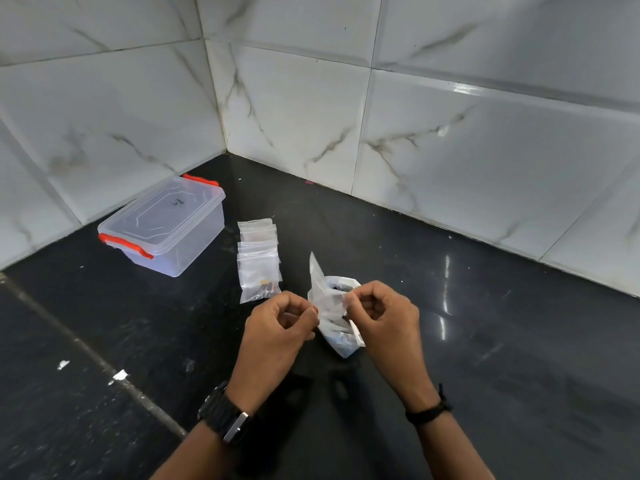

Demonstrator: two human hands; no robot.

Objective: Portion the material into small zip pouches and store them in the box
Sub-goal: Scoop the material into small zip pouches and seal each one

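Clear plastic bag pinched at its mouth by both hands.

The bag (332, 306) sits at centre on the black tabletop (485, 341), left hand (277, 327) and right hand (384, 317) each a curled grip on its rim. Zip pouches (258, 258) lie at 11 o'clock; the closed box (162, 225) sits farther out at 10.

- Black polished counter (485, 341), speckled, with bright streaks of reflected light on the right side.
- Grey seam (90, 348) across the counter on the left, running diagonally.
- White scraps (119, 375) beside that seam, one more (63, 364) a little further left.
- White marble-look wall tiles (450, 150) with grey veins, meeting in a corner behind the counter.
- Small reddish fleck (309, 182) at the foot of the back wall.
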